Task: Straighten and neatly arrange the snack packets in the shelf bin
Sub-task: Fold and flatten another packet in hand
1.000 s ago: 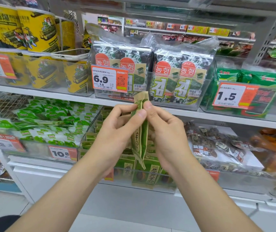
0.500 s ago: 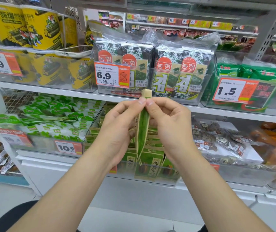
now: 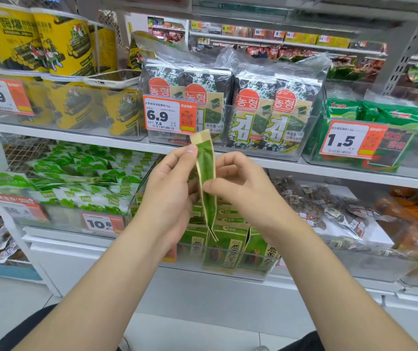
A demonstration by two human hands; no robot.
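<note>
Held packet (image 3: 206, 173) screens bin (image 3: 253, 273) (price tag (image 3: 102, 222) beside).

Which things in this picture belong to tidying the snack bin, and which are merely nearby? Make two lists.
Job: green packet, pinched by left hand and right hand; matching packets standing in the clear bin.
Nearby: yellow tubs; phone; seaweed multipacks; 6.9 price tag.

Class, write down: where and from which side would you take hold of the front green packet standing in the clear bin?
Pinch its top edge from above: the front green packet stands upright, neighbouring packets crowd its sides and the clear bin wall covers its lower half.
</note>
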